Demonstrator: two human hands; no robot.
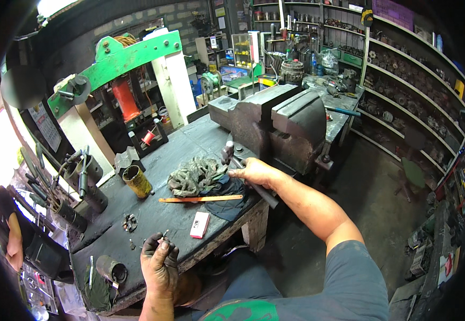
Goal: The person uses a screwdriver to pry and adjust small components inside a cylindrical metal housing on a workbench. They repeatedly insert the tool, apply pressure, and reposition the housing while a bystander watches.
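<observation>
My right hand (260,173) is wrapped round the handle of a hammer (227,153), whose metal head points up and away over the workbench. Near the bench's front edge, my left hand (159,262) pinches a small thin metal piece (165,234) between blackened thumb and fingers; its exact kind is too small to tell. Between the hands lie a crumpled grey rag (195,176), a dark blue cloth (228,202) and an orange hacksaw blade (200,199) across it. A small red and white box (200,224) rests closer to me. A little dark metal part (130,222) sits left of it.
A big bench vise (275,120) stands at the far right of the workbench (184,140). Left are a yellow tin (137,181), a metal cylinder (111,269) and tool-filled tubes (69,216). Behind rises a green press frame (120,67). At far left another person's arm (14,241) shows.
</observation>
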